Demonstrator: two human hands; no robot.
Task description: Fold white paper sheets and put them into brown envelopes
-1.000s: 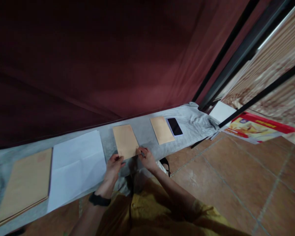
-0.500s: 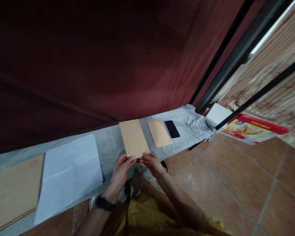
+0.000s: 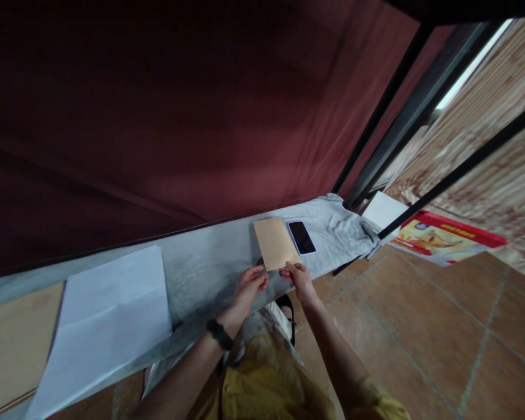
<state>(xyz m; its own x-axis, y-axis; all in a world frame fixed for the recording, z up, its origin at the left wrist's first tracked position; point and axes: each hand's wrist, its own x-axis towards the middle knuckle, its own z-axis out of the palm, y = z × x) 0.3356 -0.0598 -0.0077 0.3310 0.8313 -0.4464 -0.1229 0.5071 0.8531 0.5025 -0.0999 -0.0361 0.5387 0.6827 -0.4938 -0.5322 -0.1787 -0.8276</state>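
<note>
A tan paper envelope (image 3: 277, 244) lies over the grey cloth, next to a dark-screened phone (image 3: 302, 237). My right hand (image 3: 299, 276) pinches the envelope's near right corner, thumb and fingers closed on its edge. Beside the near left corner is my left hand (image 3: 248, 286), its fingers bent and a little apart, holding nothing I can see. A dark band circles the left wrist. The second tan envelope is no longer seen apart from this one; whether it lies beneath cannot be made out.
White paper sheets (image 3: 109, 315) and larger tan envelopes (image 3: 15, 344) lie at the left on the grey cloth-covered bench (image 3: 201, 259). A dark red curtain (image 3: 210, 146) rises behind. Black poles and a red-edged printed box (image 3: 441, 236) stand at the right.
Both hands have moved right, from one tan envelope to the spot of the one beside the phone. Only one envelope shows there now. The left hand has come off the envelope's edge.
</note>
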